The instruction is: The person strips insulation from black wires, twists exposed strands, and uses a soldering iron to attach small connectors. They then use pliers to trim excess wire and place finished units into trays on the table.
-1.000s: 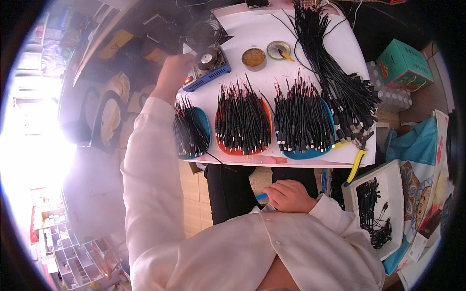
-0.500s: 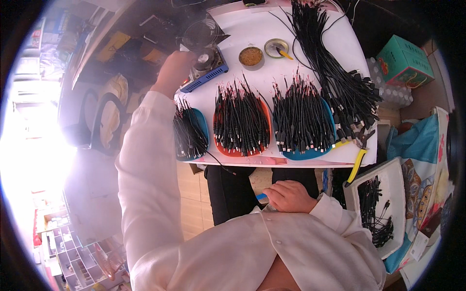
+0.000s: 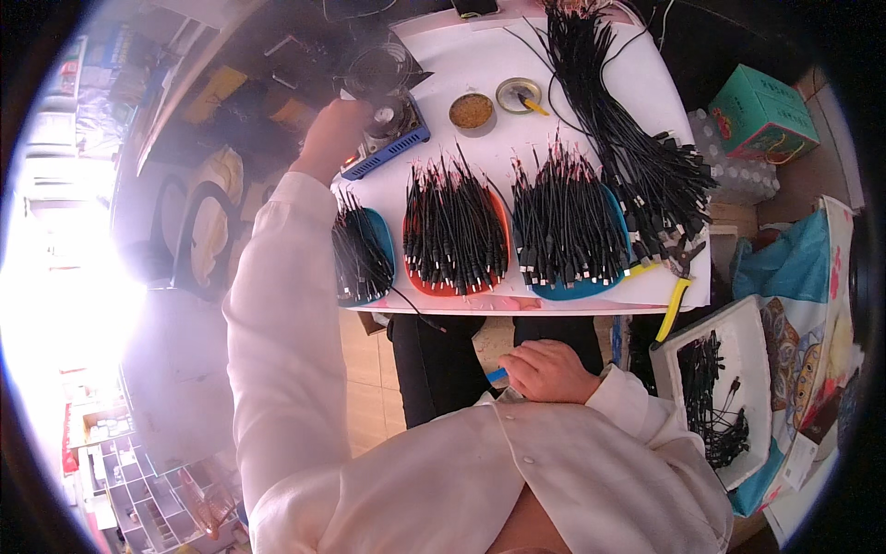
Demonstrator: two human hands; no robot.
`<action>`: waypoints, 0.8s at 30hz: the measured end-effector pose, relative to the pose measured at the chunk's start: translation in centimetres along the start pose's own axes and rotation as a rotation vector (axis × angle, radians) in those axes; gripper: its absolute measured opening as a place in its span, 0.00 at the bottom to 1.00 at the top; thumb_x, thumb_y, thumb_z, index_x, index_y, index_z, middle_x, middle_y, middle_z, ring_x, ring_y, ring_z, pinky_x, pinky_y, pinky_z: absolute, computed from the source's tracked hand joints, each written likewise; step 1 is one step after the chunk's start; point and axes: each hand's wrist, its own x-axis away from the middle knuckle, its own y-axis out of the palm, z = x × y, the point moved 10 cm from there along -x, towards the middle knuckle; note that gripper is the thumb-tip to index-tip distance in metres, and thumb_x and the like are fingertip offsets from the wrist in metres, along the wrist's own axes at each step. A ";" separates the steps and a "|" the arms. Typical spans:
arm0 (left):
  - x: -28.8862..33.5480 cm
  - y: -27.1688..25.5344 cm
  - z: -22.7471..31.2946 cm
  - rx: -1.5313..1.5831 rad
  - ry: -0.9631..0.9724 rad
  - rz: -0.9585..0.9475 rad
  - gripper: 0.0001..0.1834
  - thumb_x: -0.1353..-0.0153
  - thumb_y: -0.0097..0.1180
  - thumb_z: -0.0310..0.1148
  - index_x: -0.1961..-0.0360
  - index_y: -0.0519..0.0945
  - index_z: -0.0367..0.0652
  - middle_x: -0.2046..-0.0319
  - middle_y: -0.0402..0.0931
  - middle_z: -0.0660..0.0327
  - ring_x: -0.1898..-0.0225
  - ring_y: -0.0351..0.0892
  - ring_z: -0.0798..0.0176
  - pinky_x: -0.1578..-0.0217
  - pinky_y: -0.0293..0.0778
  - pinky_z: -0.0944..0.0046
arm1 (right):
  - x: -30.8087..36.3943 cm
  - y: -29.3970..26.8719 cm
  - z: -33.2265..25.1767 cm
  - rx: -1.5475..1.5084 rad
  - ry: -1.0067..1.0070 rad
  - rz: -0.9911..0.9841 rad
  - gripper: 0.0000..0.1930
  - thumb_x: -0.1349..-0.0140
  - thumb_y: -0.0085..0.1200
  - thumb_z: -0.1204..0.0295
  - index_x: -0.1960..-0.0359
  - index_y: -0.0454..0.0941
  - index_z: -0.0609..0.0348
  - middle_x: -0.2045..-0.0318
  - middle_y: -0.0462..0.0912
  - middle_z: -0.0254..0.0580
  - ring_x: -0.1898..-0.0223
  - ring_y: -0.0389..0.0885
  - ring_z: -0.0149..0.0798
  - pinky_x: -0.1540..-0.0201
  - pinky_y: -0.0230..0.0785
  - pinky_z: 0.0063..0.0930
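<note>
My left hand [image 3: 330, 138] reaches out to the far left corner of the white table [image 3: 480, 55] and rests against a blue-based device [image 3: 392, 138] below a wire coil stand [image 3: 377, 69]; its fingers are hidden. My right hand [image 3: 546, 369] lies in my lap, closed around a small blue-handled tool [image 3: 496, 375]. Between them, three trays hold short black cables: a small blue tray [image 3: 383, 242], a red tray [image 3: 503, 217] and a wider blue tray [image 3: 577, 288].
A big bundle of long black cables [image 3: 637, 157] runs down the table's right side. Two round tins [image 3: 471, 111] stand at the back, yellow-handled pliers [image 3: 676, 282] at the right edge. A white tray of cables [image 3: 752, 332], a green box [image 3: 761, 111] and a blue bag [image 3: 784, 268] sit to the right.
</note>
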 end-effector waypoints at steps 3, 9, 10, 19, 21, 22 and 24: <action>0.6 -1.3 0.8 0.001 -0.002 0.010 0.10 0.40 0.50 0.29 0.62 0.82 0.42 0.66 0.82 0.50 0.61 0.82 0.46 0.59 0.77 0.52 | 0.4 0.3 0.2 0.005 0.031 -0.006 0.12 0.51 0.57 0.73 0.63 0.78 0.61 0.73 0.76 0.38 0.70 0.79 0.38 0.67 0.74 0.30; 9.5 -10.6 3.5 0.732 -0.194 0.437 0.11 0.43 0.58 0.32 0.62 0.84 0.38 0.70 0.83 0.54 0.69 0.82 0.63 0.64 0.74 0.66 | 0.1 -0.9 -0.5 -0.038 0.053 0.086 0.09 0.47 0.57 0.74 0.64 0.78 0.59 0.67 0.80 0.41 0.66 0.81 0.44 0.65 0.75 0.35; 12.0 -12.3 5.4 0.861 -0.126 0.523 0.07 0.40 0.58 0.25 0.62 0.82 0.32 0.73 0.82 0.61 0.71 0.78 0.73 0.68 0.71 0.73 | -0.1 -1.2 -0.4 -0.108 0.112 0.075 0.08 0.46 0.56 0.75 0.64 0.78 0.59 0.67 0.80 0.42 0.66 0.81 0.45 0.64 0.75 0.35; 30.2 -18.6 19.7 1.137 0.190 0.913 0.07 0.46 0.61 0.16 0.65 0.80 0.31 0.71 0.81 0.55 0.71 0.80 0.63 0.68 0.74 0.71 | -2.9 -10.4 -7.1 -0.425 0.195 0.326 0.20 0.36 0.52 0.74 0.43 0.70 0.61 0.51 0.76 0.47 0.61 0.77 0.37 0.58 0.70 0.26; 31.7 -19.2 21.2 1.153 0.227 0.929 0.07 0.46 0.62 0.17 0.65 0.80 0.31 0.70 0.81 0.53 0.70 0.81 0.59 0.66 0.75 0.69 | -3.2 -11.0 -9.9 -0.287 0.137 0.288 0.24 0.36 0.53 0.70 0.38 0.66 0.61 0.43 0.72 0.51 0.45 0.73 0.48 0.42 0.64 0.36; 32.2 -19.4 21.9 1.179 0.248 0.928 0.07 0.46 0.62 0.17 0.64 0.80 0.31 0.70 0.81 0.53 0.70 0.81 0.59 0.66 0.75 0.69 | -3.4 -10.8 -11.1 -0.347 0.084 0.265 0.26 0.36 0.53 0.68 0.38 0.64 0.63 0.39 0.68 0.52 0.36 0.63 0.54 0.33 0.51 0.41; 32.9 -19.6 23.3 1.242 0.285 0.905 0.09 0.45 0.62 0.17 0.62 0.80 0.31 0.69 0.82 0.54 0.68 0.81 0.60 0.65 0.75 0.69 | -3.0 -10.1 -12.7 -0.276 0.078 0.219 0.23 0.35 0.51 0.69 0.40 0.64 0.64 0.41 0.69 0.55 0.38 0.63 0.56 0.35 0.53 0.42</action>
